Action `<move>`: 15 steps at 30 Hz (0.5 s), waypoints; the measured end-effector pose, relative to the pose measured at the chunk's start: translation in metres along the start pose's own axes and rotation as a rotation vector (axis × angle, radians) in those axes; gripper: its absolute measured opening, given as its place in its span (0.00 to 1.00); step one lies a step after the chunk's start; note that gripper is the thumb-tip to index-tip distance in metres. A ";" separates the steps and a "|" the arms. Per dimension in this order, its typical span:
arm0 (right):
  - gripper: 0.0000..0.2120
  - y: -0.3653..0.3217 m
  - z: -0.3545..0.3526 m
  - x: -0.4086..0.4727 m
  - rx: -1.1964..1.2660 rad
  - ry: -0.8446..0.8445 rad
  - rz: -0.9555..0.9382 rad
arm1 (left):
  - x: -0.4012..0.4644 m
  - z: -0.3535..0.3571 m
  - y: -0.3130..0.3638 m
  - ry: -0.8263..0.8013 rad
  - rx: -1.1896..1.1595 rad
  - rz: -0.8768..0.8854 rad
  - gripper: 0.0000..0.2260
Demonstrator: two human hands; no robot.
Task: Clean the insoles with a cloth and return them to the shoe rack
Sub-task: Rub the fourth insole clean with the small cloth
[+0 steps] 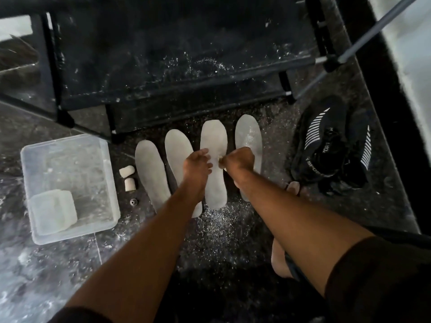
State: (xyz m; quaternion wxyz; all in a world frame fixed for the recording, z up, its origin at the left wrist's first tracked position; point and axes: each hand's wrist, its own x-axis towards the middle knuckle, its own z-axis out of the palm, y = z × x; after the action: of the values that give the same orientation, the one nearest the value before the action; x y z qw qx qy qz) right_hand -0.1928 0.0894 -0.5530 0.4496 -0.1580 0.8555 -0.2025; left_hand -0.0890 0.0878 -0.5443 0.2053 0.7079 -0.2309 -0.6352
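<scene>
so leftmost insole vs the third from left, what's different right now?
The leftmost insole lies untouched, while the third insole has both hands over it: the left hand rests on its edge and the right hand pinches something small and pale against it. The leftmost sits nearer the person; the third reaches closer to the shoe rack. Both are pale grey, flat on the floor, roughly parallel.

Right hand (238,159) fingers curled under, hidden; pinched scrap too small.

Both forearms were bare. Dark sleeves (382,276) ended near the elbows. A bare foot (281,262) wore a dark-strapped sandal (294,268).
</scene>
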 end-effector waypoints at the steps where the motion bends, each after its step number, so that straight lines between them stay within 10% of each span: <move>1: 0.14 0.001 0.003 0.001 -0.009 -0.005 -0.004 | 0.001 0.000 -0.003 0.013 -0.010 -0.004 0.16; 15: 0.11 -0.006 -0.053 0.011 0.000 0.168 -0.114 | -0.006 0.043 0.000 -0.021 -0.058 0.000 0.14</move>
State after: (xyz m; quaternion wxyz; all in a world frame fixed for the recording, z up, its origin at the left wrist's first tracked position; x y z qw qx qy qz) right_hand -0.2427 0.0900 -0.5306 0.3638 -0.1891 0.8798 -0.2403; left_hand -0.1319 0.0916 -0.5443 0.2232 0.6949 -0.2147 -0.6490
